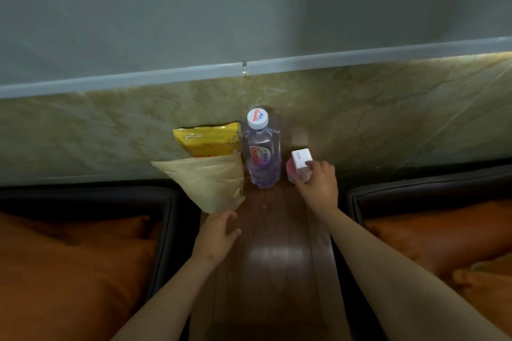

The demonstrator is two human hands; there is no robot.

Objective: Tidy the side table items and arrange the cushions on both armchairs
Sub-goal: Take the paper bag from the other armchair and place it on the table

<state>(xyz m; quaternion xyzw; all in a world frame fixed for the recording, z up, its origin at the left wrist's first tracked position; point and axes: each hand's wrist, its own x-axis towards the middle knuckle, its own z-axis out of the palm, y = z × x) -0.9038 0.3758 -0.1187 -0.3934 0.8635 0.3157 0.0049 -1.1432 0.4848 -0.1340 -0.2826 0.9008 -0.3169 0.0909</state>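
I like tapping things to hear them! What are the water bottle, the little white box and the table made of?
Water bottle: clear plastic, you can see through it; white plastic-looking cap.
White box, pinched by the right hand: probably smooth matte plastic, with printed lettering.
Side table: looks like dark varnished wood, since grain lines show and light glares off it; could be veneer.

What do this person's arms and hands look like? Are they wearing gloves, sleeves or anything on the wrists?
The left forearm and right forearm are bare as far as the picture reaches; no sleeves show. The left hand and right hand wear no gloves, and no watch, bracelet or ring is visible.
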